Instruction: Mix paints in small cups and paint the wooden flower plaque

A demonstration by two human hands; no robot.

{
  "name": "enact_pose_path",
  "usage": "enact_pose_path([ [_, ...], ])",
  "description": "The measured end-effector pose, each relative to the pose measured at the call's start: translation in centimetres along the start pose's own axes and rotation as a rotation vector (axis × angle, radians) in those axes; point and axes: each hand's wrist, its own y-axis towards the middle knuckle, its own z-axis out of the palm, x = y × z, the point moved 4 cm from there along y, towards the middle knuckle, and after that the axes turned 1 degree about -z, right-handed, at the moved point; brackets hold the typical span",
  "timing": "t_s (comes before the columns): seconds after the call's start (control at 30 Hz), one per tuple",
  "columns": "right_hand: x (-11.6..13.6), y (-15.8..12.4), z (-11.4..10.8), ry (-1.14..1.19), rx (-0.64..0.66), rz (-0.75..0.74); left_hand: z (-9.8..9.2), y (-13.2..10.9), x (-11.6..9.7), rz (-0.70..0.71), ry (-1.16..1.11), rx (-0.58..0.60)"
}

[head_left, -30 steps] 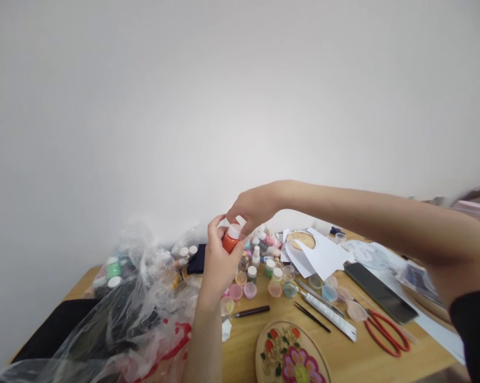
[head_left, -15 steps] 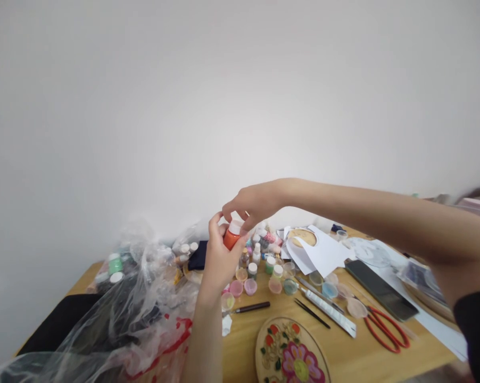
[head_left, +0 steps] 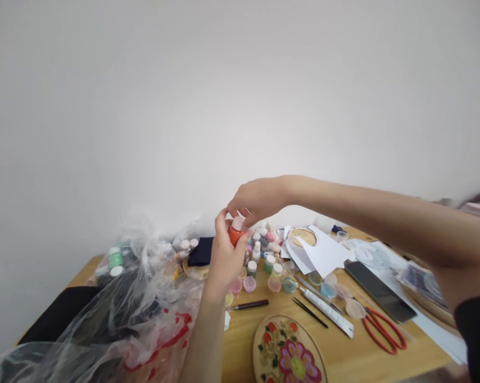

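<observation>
Left hand (head_left: 226,261) round orange bottle (head_left: 235,236), right hand (head_left: 259,199) curled about cap (head_left: 238,223) — pots (head_left: 274,284) nearby, plastic bag (head_left: 146,290) to left

Bottle (head_left: 236,235) sits in left hand (head_left: 225,255), below right hand (head_left: 259,200).

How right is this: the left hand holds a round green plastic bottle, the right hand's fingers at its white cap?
Wrong colour: the head view shows the left hand holding a round orange-red plastic bottle, with the fingers of the right hand at its white cap.
</observation>
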Motion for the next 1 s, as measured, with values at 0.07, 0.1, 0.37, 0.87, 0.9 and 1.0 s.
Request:
enact_pose_path([
  [0.07, 0.0, 0.0, 0.0, -0.001, 0.0, 0.006, 0.0, 0.0, -0.1, 0.012, 0.005, -0.009],
  [0.1, 0.0, 0.0, 0.0, 0.001, -0.004, 0.009, 0.1, 0.0, 0.0, 0.011, 0.008, -0.013],
  [0.37, -1.3, -0.3, 0.4, -0.036, -0.014, 0.11, -0.9, 0.4, 0.2, 0.131, 0.036, -0.155],
  [0.87, -3.9, -1.6, 4.4, -0.047, 0.323, 0.369, -1.6, 1.1, -0.1, -0.122, -0.651, -0.16],
  [0.9, -3.8, -1.6, 4.7, -0.053, 0.331, 0.36, -1.6, 1.1, 0.0, -0.133, -0.648, -0.166],
  [1.0, -3.4, -1.1, 6.3, -0.082, 0.307, 0.319, -1.5, 1.3, 0.2, -0.144, -0.641, -0.179],
])
